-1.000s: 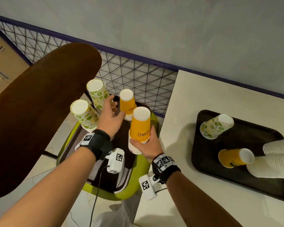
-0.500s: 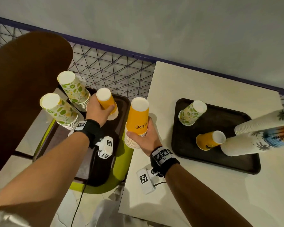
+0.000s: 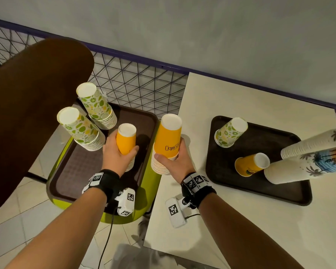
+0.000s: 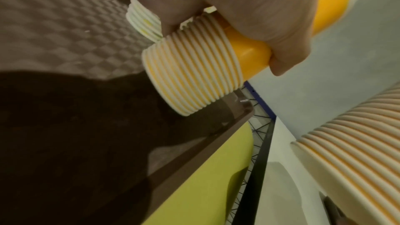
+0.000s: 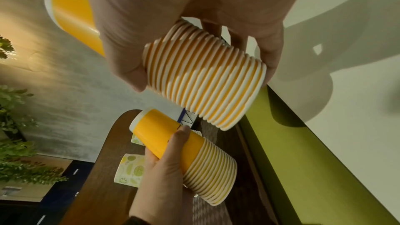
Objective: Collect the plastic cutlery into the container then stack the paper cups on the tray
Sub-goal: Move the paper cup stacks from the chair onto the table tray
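Here each grip wraps a ribbed-rimmed orange paper-cup stack: left hand (image 3: 116, 156) short stack (image 3: 126, 141), right hand (image 3: 175, 162) tall stack (image 3: 168, 136).

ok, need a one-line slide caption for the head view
Each hand grips an inverted stack of orange paper cups, left hand over the brown tray, right hand beside the table.

Cup stacks (image 3: 86, 127) on left tray (image 3: 72, 167)

cups (image 3: 168, 136): glossy paper | tray (image 3: 76, 167): textured plastic | table (image 3: 241, 98): smooth matt
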Action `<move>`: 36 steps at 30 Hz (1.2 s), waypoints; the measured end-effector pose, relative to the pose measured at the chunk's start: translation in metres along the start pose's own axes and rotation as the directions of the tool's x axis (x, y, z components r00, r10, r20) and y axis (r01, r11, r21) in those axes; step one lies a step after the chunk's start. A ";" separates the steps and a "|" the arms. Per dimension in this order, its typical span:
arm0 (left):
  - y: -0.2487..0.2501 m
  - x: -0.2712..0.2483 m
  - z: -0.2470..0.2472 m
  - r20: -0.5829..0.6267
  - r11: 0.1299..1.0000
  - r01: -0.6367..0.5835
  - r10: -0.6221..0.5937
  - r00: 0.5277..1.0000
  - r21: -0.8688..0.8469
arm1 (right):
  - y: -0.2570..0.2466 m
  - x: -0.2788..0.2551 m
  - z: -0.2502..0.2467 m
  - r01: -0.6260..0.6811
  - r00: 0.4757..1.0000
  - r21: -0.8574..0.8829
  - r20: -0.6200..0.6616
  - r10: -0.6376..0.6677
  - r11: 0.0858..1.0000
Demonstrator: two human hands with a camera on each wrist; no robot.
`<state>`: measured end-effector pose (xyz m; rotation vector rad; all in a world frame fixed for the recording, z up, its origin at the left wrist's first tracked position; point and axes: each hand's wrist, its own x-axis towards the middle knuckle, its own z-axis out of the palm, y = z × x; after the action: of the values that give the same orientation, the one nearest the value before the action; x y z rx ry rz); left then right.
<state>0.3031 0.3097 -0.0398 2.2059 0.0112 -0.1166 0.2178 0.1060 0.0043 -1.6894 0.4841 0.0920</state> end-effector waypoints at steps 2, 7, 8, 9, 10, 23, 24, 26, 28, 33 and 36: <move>-0.007 -0.012 0.000 0.008 0.997 0.049 -0.048 0.999 -0.054 | 0.002 -0.002 0.000 -0.003 1.000 0.000 -0.004 0.003 1.000; -0.011 -0.023 -0.001 0.033 0.994 0.088 -0.086 0.996 -0.071 | 0.004 -0.006 0.000 -0.013 1.000 0.011 -0.019 0.013 1.000; -0.011 -0.021 -0.002 0.043 0.995 0.081 -0.079 0.996 -0.053 | 0.004 -0.007 0.000 -0.018 1.000 0.018 -0.020 0.018 1.000; -0.010 -0.020 -0.002 0.052 0.996 0.084 -0.082 0.995 -0.033 | 0.004 -0.007 -0.001 -0.019 1.000 0.025 -0.022 0.020 0.999; -0.009 -0.018 -0.003 0.062 0.996 0.088 -0.087 0.994 -0.019 | 0.003 -0.008 -0.001 -0.016 1.000 0.031 -0.025 0.017 0.999; 0.073 -0.056 0.030 0.213 0.949 0.057 0.010 0.977 -0.310 | -0.013 -0.048 -0.111 0.188 0.943 0.115 -0.300 -0.147 0.975; 0.083 -0.061 0.035 0.230 0.950 0.040 0.034 0.973 -0.310 | -0.015 -0.053 -0.129 0.219 0.916 0.080 -0.359 -0.177 0.972; 0.105 -0.070 0.046 0.259 0.948 -0.001 0.088 0.962 -0.317 | -0.016 -0.063 -0.163 0.249 0.866 0.011 -0.451 -0.217 0.968; 0.126 -0.077 0.057 0.284 0.940 -0.020 0.123 0.951 -0.340 | -0.015 -0.069 -0.194 0.257 0.824 -0.029 -0.516 -0.235 0.966; 0.174 -0.094 0.091 0.323 0.919 -0.054 0.191 0.927 -0.390 | 0.002 -0.068 -0.238 0.161 0.777 -0.045 -0.610 -0.155 0.986; 0.195 -0.101 0.108 0.324 0.916 -0.073 0.213 0.922 -0.394 | 0.021 -0.061 -0.245 0.135 0.771 -0.031 -0.624 -0.125 0.990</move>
<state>0.2033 0.1105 0.0619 1.7647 -0.3124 -0.4036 0.1033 -0.1154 0.0500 -1.7114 0.8556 -0.6012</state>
